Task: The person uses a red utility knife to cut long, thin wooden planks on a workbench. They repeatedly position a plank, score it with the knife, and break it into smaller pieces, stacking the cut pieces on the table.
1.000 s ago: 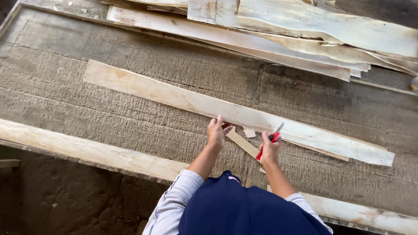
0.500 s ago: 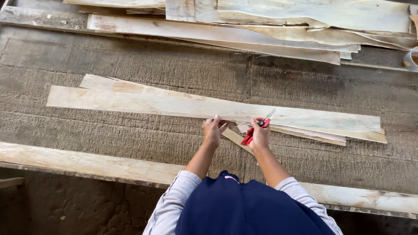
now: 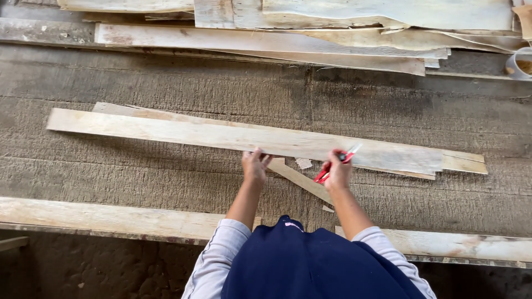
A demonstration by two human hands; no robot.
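A long pale veneer strip (image 3: 221, 135) lies across the rough grey table (image 3: 166, 177), on top of a second strip whose end (image 3: 465, 163) sticks out at the right. My left hand (image 3: 255, 164) rests its fingers on the strip's near edge. My right hand (image 3: 337, 169) grips a red-handled cutter (image 3: 332, 166) with its blade tip at the same edge. A narrow offcut (image 3: 302, 180) lies slanted between my hands, with a small scrap (image 3: 303, 163) beside it.
A pile of wide veneer sheets (image 3: 332, 27) runs along the far side. A pale plank (image 3: 111, 218) edges the near side of the table. A tape roll (image 3: 518, 63) sits at the far right. A tiny chip (image 3: 328, 209) lies near my right forearm.
The long strip has swung from slanted to nearly level and now lies over the second strip. Both hands have stayed at its near edge, the right still holding the cutter.
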